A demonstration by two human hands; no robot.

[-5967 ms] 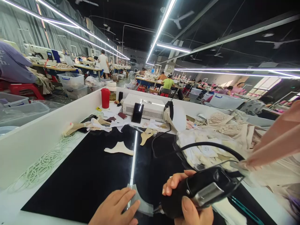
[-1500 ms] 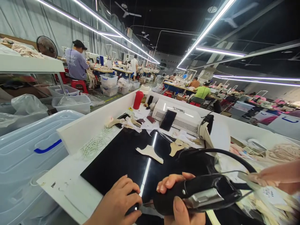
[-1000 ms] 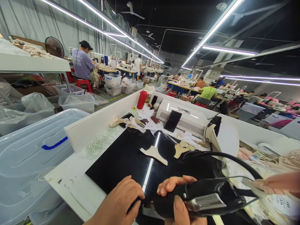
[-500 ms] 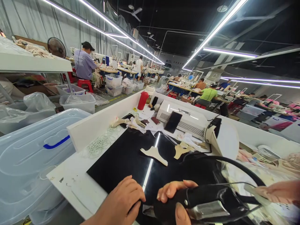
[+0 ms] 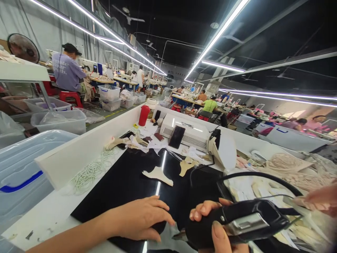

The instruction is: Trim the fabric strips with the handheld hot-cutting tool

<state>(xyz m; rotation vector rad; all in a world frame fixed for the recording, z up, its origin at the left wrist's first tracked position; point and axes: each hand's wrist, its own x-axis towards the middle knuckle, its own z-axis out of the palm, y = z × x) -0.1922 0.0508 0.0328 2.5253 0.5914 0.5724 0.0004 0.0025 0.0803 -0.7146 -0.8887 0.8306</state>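
My right hand [image 5: 210, 228] is wrapped round a black hand-held tool [image 5: 237, 223] with a metal plate and a thick black cable [image 5: 260, 175], low at the right. My left hand [image 5: 139, 218] lies beside it on the black mat [image 5: 118, 186], fingers bent over a dark piece whose shape I cannot make out. A pale grey fabric piece [image 5: 164, 239] shows between the two hands, under the tool's tip. Further up the mat lie a cream cut piece [image 5: 157, 174] and a tan one [image 5: 186, 166].
A white-walled bench [image 5: 79, 151] holds a white machine box [image 5: 189, 133] with a phone [image 5: 176, 136] leaning on it, a red cup [image 5: 143, 115], white cord loops [image 5: 89, 170] and fabric heaps [image 5: 286, 165]. Clear plastic bins [image 5: 18, 165] stand left. Other people sit at sewing tables behind.
The view has swung right and dipped slightly. My left hand has slid further right over the mat towards the tool; my right hand keeps its grip.
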